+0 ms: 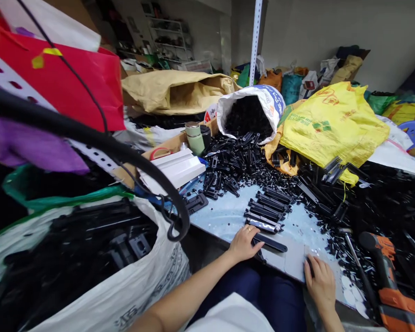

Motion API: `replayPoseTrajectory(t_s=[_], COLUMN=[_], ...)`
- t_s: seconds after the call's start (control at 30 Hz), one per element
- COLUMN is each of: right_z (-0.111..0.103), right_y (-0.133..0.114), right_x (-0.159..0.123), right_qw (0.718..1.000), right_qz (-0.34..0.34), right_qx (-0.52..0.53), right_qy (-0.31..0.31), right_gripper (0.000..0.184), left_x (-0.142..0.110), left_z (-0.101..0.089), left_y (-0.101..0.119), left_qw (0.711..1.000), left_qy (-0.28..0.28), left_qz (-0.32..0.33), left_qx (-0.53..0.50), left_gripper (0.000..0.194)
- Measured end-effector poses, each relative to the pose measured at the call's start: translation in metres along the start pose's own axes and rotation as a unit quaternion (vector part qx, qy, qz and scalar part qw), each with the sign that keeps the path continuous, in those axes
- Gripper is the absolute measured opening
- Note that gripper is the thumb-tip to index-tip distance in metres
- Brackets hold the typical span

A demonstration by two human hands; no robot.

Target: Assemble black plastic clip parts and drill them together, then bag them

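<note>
My left hand (pixel 245 243), with a ring on one finger, is closed around the near end of a flat black plastic bar (pixel 272 243) at the table's front edge. Just beyond it lies a row of similar black bars (pixel 267 210), side by side on the light blue tabletop (pixel 224 214). To the right, my right hand (pixel 321 279) rests on a grey board (pixel 293 258) with curled fingers. A small black piece (pixel 310 266) shows between its thumb and fingers; its kind is hidden.
Small black parts (pixel 242 159) spill from a white sack (pixel 279 101) at the back. An orange cordless drill (pixel 389 276) and a screwdriver (pixel 354 251) lie right. A sack of black parts (pixel 165 272) stands left, below a thick black cable (pixel 124 150). White discs (pixel 352 293) lie near the drill.
</note>
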State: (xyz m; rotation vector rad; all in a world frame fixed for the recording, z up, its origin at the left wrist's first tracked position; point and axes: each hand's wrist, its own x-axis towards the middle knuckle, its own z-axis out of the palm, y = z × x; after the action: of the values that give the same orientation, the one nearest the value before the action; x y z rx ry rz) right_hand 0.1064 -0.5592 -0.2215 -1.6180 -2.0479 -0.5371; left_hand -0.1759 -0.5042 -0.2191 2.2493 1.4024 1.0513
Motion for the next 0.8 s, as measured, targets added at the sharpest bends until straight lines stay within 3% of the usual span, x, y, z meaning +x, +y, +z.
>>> replayPoseTrajectory(t_s=[0.2,0.53,0.67,0.8], right_z=[-0.005,-0.022,-0.027,-0.023], right_y=[-0.006,-0.019,0.005,0.064], right_x=[0.000,0.010,0.056,0.143], right_qw=[1.000,0.998,0.995,0.988], right_qz=[-0.002,-0.012,-0.016,0.084], right_qx=[0.016,0.064,0.067,0.066], right_qy=[-0.003,0.017,0.070,0.113], right_gripper=[0.035,0.022,0.021,0.023], left_x=[-0.003,-0.007,-0.008,-0.008], left_z=[-0.004,-0.005,-0.005,-0.006], left_y=[0.000,-0.003,-0.004,-0.004], left_qw=[1.000,0.998,0.997,0.996], left_qy=[-0.015,0.014,0.027,0.027], left_qz=[0.008,0.051,0.067,0.071], left_qx=[0.006,0.027,0.038,0.040], left_gripper=[0.025,0.026,0.026,0.026])
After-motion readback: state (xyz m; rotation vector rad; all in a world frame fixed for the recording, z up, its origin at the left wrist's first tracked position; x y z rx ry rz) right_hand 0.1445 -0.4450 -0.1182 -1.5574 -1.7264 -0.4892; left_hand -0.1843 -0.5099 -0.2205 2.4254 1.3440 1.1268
